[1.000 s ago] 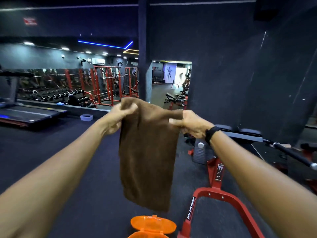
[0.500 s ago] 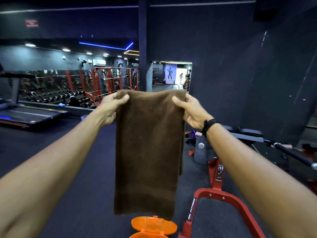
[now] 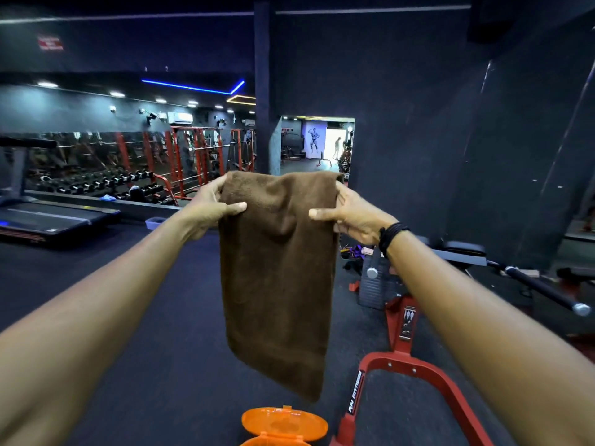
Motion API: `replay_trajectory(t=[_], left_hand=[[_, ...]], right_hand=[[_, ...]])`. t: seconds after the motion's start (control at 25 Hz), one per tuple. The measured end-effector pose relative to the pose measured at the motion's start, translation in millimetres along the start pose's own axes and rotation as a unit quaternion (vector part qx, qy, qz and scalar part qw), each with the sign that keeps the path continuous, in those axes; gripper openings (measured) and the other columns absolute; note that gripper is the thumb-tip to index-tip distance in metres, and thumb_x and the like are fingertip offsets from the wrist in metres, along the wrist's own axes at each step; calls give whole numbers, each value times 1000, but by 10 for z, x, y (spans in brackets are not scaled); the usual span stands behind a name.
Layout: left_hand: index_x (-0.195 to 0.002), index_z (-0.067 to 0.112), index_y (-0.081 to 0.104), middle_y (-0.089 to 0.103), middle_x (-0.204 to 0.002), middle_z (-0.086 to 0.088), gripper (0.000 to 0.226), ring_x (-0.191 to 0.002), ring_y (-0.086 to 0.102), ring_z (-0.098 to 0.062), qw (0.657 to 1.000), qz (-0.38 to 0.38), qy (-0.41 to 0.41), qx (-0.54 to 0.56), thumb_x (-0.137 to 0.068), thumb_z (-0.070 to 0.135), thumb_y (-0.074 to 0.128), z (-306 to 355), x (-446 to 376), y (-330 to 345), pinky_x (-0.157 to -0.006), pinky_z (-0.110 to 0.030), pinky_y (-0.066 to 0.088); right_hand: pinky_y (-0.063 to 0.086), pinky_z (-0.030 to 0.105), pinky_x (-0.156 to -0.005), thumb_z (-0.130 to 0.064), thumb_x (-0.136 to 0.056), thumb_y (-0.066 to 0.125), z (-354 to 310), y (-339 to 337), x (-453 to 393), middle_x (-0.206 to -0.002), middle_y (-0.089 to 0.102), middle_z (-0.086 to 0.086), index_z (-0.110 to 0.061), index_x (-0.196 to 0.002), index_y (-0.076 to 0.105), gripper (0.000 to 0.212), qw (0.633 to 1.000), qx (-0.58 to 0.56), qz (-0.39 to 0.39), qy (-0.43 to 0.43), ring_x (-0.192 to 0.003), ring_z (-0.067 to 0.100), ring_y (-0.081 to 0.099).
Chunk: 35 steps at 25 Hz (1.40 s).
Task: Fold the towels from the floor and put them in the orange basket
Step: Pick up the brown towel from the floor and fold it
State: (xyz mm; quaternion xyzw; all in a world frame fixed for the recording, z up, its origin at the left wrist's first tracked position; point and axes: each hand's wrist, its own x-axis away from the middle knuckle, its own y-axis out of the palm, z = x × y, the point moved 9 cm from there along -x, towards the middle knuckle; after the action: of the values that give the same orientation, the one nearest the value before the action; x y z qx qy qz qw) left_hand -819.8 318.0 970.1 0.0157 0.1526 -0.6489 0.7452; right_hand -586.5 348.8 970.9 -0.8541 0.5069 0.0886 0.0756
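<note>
A brown towel point(image 3: 277, 284) hangs lengthwise in front of me at chest height, folded into a long strip. My left hand point(image 3: 209, 207) grips its upper left edge with the thumb across the front. My right hand point(image 3: 351, 214) grips the upper right edge the same way; a black band sits on that wrist. Below the towel's lower end, at the bottom edge of the view, the orange basket point(image 3: 283, 424) shows only its open lid and a sliver of rim.
A red bench frame point(image 3: 402, 365) stands right of the basket, with a black bar point(image 3: 547, 288) sticking out further right. A treadmill point(image 3: 48, 217) and dumbbell racks point(image 3: 96, 185) line the far left. Dark rubber floor point(image 3: 145, 317) lies ahead.
Both hands slid down from the top corners and now pinch the towel lower on its sides, thumbs in front. The towel's top edge slackened and its lower end swung slightly right.
</note>
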Motion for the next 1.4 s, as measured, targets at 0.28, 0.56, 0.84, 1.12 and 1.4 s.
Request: replay_trajectory(t=[0.28,0.56,0.84,1.12,1.4], left_hand=[[-113,9,56,66,-110,-14,34,-104,62,-26,992,125,-16,13,-84,-3,66,-63,-81,-251,-84,-34,52],[-107,12,51,67,-102,-9,32,-97,61,-22,986,161,2,47,-84,-2,67,-85,-93,-297,-75,-29,51],[-104,19,52,67,-104,-10,45,-101,63,-25,993,93,8,77,-73,-1,77,-61,-64,-186,-88,-40,53],[-103,13,63,65,-90,-1,47,-85,62,-12,995,94,38,3,-63,-2,83,41,18,-151,-67,-22,55],[-100,16,68,66,-104,-8,49,-98,62,-20,995,67,47,-63,-58,2,87,21,1,-109,-78,-36,56]], right_hand=[[57,30,-79,11,-83,64,2,-163,8,-97,67,6,0,-112,62,31,993,36,115,-21,-91,20,64],[56,30,-85,4,-84,67,7,-283,-17,-103,68,8,-3,-110,60,28,982,72,167,-45,-94,18,65],[55,31,-82,6,-78,72,99,-405,14,-113,63,17,-3,-125,43,56,978,-73,193,-28,-100,22,63],[56,22,-77,12,-71,75,31,-416,73,-109,66,17,-2,-131,49,68,983,78,159,-41,-91,19,65],[58,36,-83,-13,-56,91,5,-648,131,-90,74,0,-20,-90,73,39,928,243,274,-64,-89,18,70]])
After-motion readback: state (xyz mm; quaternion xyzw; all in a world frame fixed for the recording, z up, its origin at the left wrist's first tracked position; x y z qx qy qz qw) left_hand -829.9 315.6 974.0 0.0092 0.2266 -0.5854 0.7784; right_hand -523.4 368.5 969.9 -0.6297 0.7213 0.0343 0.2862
